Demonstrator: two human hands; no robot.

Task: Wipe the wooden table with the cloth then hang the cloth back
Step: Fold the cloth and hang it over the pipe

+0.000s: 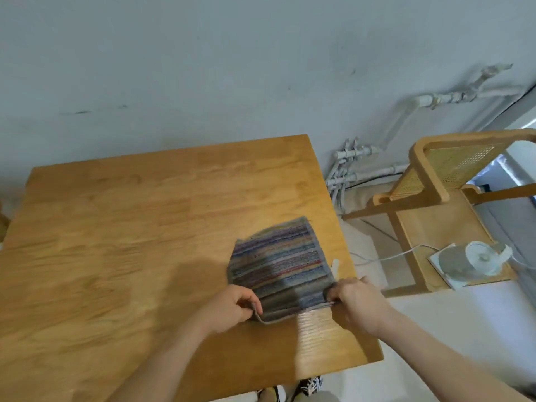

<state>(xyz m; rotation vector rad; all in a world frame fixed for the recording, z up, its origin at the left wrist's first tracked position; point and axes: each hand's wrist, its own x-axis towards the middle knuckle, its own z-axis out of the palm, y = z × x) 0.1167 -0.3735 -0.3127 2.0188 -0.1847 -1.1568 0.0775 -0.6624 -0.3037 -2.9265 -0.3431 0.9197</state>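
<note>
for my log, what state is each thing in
cloth: flat on the table, near corners held
left hand: pinches the cloth's near left corner
right hand: grips the cloth's near right corner
table: carries the cloth near its right edge
chair: upright beside the table, white device on seat

a cloth (277,264) striped blue, purple and red lies on the honey-brown wooden table (130,227).

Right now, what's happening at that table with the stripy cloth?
A person is working at the wooden table with a striped cloth. The cloth lies spread flat near the table's right edge. The left hand pinches its near left corner and the right hand grips its near right corner. It is not yet hung back. A wooden chair stands beside the table.
</note>
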